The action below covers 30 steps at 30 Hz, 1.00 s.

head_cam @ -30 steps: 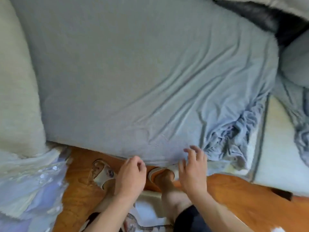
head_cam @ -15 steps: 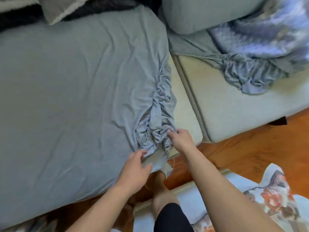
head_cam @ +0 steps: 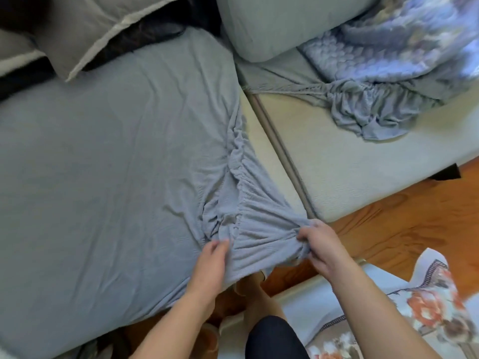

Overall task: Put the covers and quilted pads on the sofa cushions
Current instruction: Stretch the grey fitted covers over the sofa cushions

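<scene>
Grey elastic cover [head_cam: 103, 161]: stretched over large sofa cushion, gathered hem bunched at near right corner, bare cream cushion [head_cam: 274, 161] showing beyond fingers. Right hand [head_cam: 320, 244]: forearm extended, fingers curled round hem bunch, gripping. Left hand [head_cam: 211, 265]: fingers pinching hem fabric just beside gather, thumb on top. Second grey cover [head_cam: 363, 112]: crumpled on neighbouring cream cushion [head_cam: 350, 172], well apart from fingers. Floral quilted pad [head_cam: 404, 45]: beyond it.
</scene>
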Motion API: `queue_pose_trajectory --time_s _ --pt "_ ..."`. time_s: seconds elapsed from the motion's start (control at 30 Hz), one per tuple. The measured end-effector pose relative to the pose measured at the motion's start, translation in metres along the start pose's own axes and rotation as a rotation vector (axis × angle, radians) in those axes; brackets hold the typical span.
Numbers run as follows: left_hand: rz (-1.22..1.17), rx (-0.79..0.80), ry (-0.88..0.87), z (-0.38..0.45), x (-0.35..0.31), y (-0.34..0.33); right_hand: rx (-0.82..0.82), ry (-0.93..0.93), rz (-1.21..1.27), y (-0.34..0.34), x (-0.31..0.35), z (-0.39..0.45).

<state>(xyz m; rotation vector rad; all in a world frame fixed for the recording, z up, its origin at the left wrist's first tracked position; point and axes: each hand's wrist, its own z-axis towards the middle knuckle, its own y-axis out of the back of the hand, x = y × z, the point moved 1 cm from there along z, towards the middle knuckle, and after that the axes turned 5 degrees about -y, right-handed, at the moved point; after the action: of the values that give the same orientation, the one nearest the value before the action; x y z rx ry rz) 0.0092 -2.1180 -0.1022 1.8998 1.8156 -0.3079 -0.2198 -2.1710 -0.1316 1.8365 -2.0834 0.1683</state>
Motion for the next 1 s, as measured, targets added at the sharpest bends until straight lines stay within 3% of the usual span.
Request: queue_pose_trajectory --time_s 0.07,0.1,0.13,0.23,0.3,0.37,0.47,0.5,0.53,0.57,0.67,0.7,0.73,0.8,0.9,1.0 --pt "0.041 -0.068 -0.092 -0.012 -0.003 0.010 -0.295 0.133 -0.537 -0.006 0.001 0.001" --pt "0.068 -0.063 -0.173 -0.022 -0.004 0.015 -0.375 0.272 -0.645 -0.014 0.006 -0.005" --pt "0.109 -0.022 -0.244 -0.034 -0.007 0.017 -0.288 0.346 -0.569 -0.025 0.011 -0.013" --pt "0.384 0.290 -0.288 -0.068 -0.007 0.004 0.366 0.137 -0.213 -0.083 0.030 -0.045" --pt "0.455 0.485 -0.264 -0.076 0.004 -0.011 0.535 0.096 -0.218 -0.114 0.036 -0.059" --pt "0.394 0.516 -0.227 -0.077 0.013 -0.015 0.710 0.046 -0.173 -0.128 0.045 -0.070" --pt "0.363 0.415 -0.204 -0.066 0.016 -0.007 1.030 -0.041 0.091 -0.109 0.056 -0.078" --pt "0.376 0.406 -0.207 -0.062 0.018 -0.005 1.032 -0.033 0.169 -0.093 0.057 -0.069" --pt "0.416 0.426 -0.219 -0.061 0.017 -0.006 0.926 -0.002 0.213 -0.074 0.056 -0.056" --pt "0.489 0.456 -0.237 -0.058 0.017 -0.010 0.708 0.036 0.214 -0.053 0.054 -0.038" --pt "0.767 0.562 -0.310 -0.050 0.019 -0.030 -0.211 0.170 -0.099 0.027 0.037 0.021" --pt "0.820 0.569 -0.315 -0.047 0.023 -0.037 -0.440 0.189 -0.194 0.054 0.032 0.033" --pt "0.851 0.546 -0.302 -0.042 0.028 -0.042 -0.550 0.200 -0.267 0.076 0.027 0.045" --pt "0.856 0.386 -0.257 -0.028 0.042 -0.040 -0.506 0.197 -0.413 0.094 0.029 0.049" --pt "0.743 0.061 -0.130 0.000 0.051 -0.019 -0.113 0.218 -0.621 0.069 0.038 0.041" --pt "0.676 -0.086 0.004 0.024 0.051 0.012 0.037 0.258 -0.772 0.027 0.035 0.045"
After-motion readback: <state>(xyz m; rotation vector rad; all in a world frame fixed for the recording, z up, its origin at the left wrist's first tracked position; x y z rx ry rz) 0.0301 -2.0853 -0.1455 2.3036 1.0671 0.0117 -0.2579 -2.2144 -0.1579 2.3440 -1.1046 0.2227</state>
